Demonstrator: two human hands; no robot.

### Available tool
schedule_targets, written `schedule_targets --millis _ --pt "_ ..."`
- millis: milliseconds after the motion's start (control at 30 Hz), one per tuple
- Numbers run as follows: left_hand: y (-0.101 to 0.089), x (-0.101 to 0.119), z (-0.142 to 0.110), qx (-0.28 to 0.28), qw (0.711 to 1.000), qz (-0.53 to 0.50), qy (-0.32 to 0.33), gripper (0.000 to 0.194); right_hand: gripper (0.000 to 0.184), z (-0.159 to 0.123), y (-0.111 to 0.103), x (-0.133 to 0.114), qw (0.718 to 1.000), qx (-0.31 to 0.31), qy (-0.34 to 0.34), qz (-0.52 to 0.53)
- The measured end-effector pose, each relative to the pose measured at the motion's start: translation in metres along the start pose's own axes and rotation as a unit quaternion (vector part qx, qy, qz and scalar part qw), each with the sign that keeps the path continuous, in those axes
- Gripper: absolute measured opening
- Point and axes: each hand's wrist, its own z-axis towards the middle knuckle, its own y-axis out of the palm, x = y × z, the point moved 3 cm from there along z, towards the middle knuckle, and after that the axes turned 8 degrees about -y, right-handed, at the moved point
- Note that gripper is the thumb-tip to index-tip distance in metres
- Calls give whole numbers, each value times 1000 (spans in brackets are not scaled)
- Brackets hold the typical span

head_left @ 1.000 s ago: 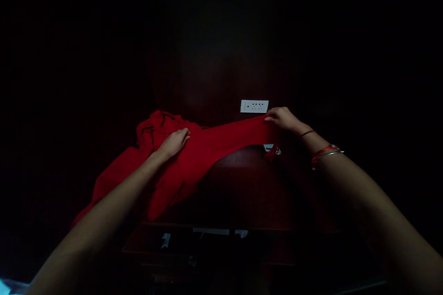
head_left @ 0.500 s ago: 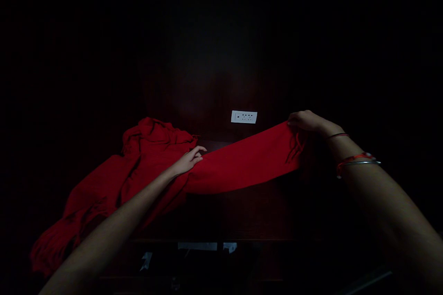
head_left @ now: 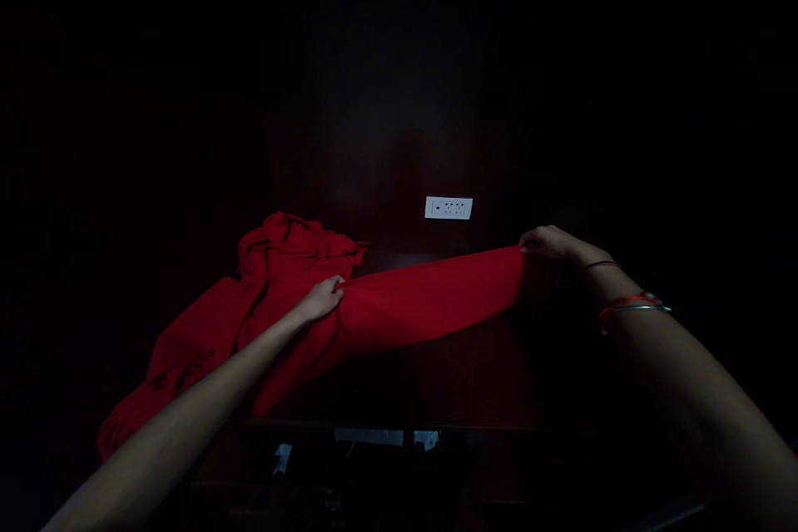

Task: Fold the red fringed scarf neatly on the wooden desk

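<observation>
A long red cloth (head_left: 424,299) lies stretched across a dark wooden table (head_left: 449,382) in a very dim room. My left hand (head_left: 321,299) is closed on the cloth near its middle, where the fabric bunches. My right hand (head_left: 552,243) grips the cloth's right end, fingers closed, and holds it just above the table. The stretch between my hands is taut and smooth. The rest of the cloth lies heaped at the left and hangs off the table's left edge. Bangles and a thread circle my right wrist.
A white socket plate (head_left: 448,207) is set in the dark wall behind the table. Pale scraps (head_left: 380,436) show below the table's front edge. Everything else is too dark to make out.
My right hand has lowered a little with the cloth's end, and the fringe no longer shows. My left hand has closed on the fabric. The stretch between my hands has tightened.
</observation>
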Motion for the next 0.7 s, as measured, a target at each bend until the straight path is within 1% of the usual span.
schedule_targets --millis 67,100,133,167,200,233,267,333,367,400,433,467,500,567,600,633,700 --pt "-17 0 14 74 994 -19 -80 26 17 4 -2 -6 1000 -6 -9 -6" --pt "-27 2 20 116 988 -21 -98 26 16 6 -3 -9 1000 -7 -8 -8" --pt "-37 4 25 154 983 -14 -94 26 15 8 -4 -10 1000 -8 0 -8" --pt "-46 8 28 179 981 -1 -72 25 14 10 -5 -10 1000 -9 15 -5" --pt "-53 10 29 182 983 16 -35 25 13 10 -5 -9 999 -12 41 7" --pt "-56 12 29 157 987 35 10 25 12 10 -5 -5 997 -15 72 27" --pt "-56 11 27 109 991 53 56 25 12 8 -5 -1 993 -18 103 51" --pt "-48 3 17 -25 988 89 123 27 13 2 -1 9 984 -23 149 99" --pt "-43 -5 11 -83 980 111 141 28 15 -1 1 13 979 -23 162 120" --pt "-38 -13 6 -124 971 138 151 27 16 -4 4 16 977 -22 167 132" --pt "-34 -22 3 -139 964 170 152 25 17 -6 7 19 973 -16 174 149" --pt "-33 -30 2 -125 961 202 139 25 17 -7 10 21 967 -10 187 172" --pt "-34 -38 3 -91 962 230 115 26 17 -7 13 23 959 -3 204 196" --pt "-43 -49 10 15 969 245 38 31 17 -5 17 24 941 7 240 238" --pt "-50 -53 15 58 973 224 -8 32 16 -3 19 24 933 10 255 252" --pt "-56 -57 20 85 979 178 -52 32 16 0 20 23 928 11 266 260" --pt "-68 -60 31 104 986 26 -128 34 15 5 22 21 924 13 275 265"
